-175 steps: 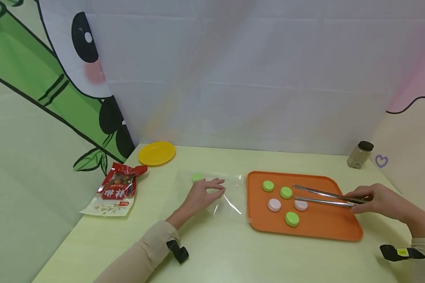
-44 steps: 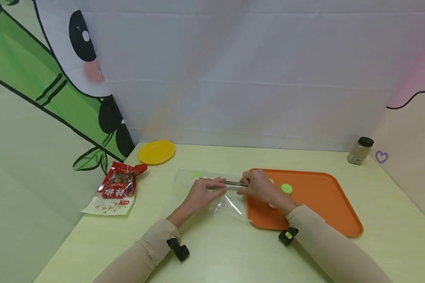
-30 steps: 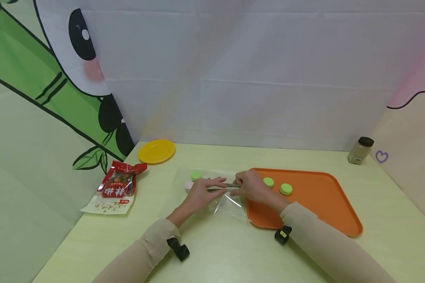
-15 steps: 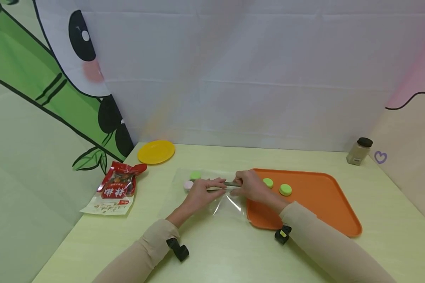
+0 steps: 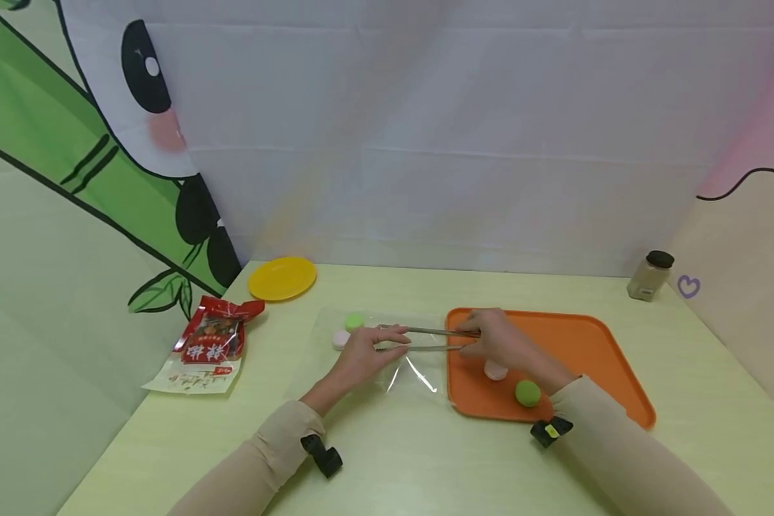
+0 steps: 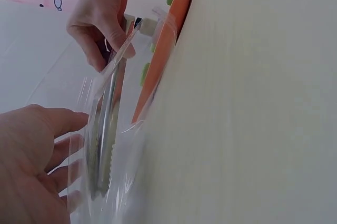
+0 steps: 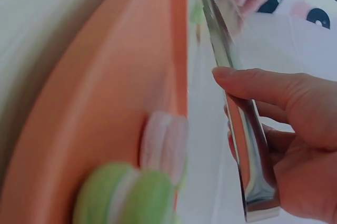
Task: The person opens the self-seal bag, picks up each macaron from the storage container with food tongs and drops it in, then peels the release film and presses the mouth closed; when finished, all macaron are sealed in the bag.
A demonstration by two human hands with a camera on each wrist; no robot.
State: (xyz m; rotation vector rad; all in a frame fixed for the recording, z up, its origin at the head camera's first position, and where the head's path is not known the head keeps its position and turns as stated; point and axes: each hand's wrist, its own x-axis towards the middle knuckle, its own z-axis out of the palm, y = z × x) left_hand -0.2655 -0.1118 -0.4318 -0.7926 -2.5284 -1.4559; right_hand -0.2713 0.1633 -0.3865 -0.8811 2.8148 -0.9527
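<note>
My left hand (image 5: 361,358) pinches the mouth of a clear plastic bag (image 5: 419,383), which gapes in the left wrist view. Inside the bag lie a green macaron (image 5: 354,322) and a pink macaron (image 5: 340,340). My right hand (image 5: 499,344) grips metal tongs (image 5: 435,332) over the tray's left edge. The tongs' arms stand apart with nothing between them, and their toothed ends (image 6: 108,168) show through the bag's film. On the orange tray (image 5: 580,358), a pink macaron (image 5: 495,370) and a green macaron (image 5: 527,393) show; my right hand covers others.
A red and white food packet (image 5: 209,347) lies at the table's left edge, with a yellow plate (image 5: 282,279) behind it. A black-lidded jar (image 5: 650,276) stands at the back right. A printed cloth (image 5: 426,143) hangs behind the table.
From the tray, my right hand brought the tongs into the bag, where a pink macaron now lies beside the green one. Over the last half second, the tongs drew back rightward and spread. My left hand stayed.
</note>
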